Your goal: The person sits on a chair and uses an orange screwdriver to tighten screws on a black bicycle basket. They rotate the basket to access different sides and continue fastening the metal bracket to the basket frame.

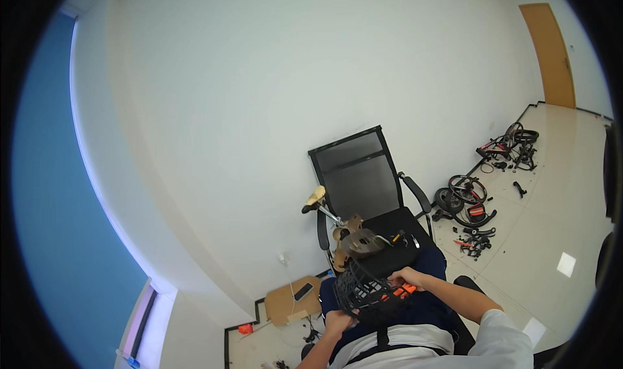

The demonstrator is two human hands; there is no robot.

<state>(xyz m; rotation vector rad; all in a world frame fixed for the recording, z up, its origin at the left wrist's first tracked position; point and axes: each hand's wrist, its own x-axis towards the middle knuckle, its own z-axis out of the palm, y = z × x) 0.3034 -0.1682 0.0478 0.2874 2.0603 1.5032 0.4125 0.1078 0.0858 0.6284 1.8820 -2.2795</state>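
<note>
A seated person in a white top faces a black office chair (pixel 358 190), with a black mesh basket (pixel 354 291) in the lap, just before the chair's seat. The left hand (pixel 339 321) is closed on the basket's near left edge. The right hand (pixel 410 277) curls over the far right side of the basket, at a bright orange piece (pixel 403 291); whether its fingers hold that piece or the basket's edge, I cannot tell.

On the chair's seat, beyond the basket, lies a rounded grey-brown piece (pixel 363 243), with a small yellow item (pixel 396 237) and a small white item (pixel 416 242) to its right. A tan-topped bicycle seat (pixel 315 196) on a silver post stands tilted by the chair's left armrest.

On the floor left of the chair, a black phone (pixel 303 292) lies on a sheet of cardboard (pixel 278 305). Right of the chair, bicycle wheels (pixel 468 189) and loose parts are strewn along the wall; a second heap of parts (pixel 509 148) lies farther off. A white wall (pixel 227 77) rises behind the chair, and far to its right stands a brown door (pixel 548 54).
</note>
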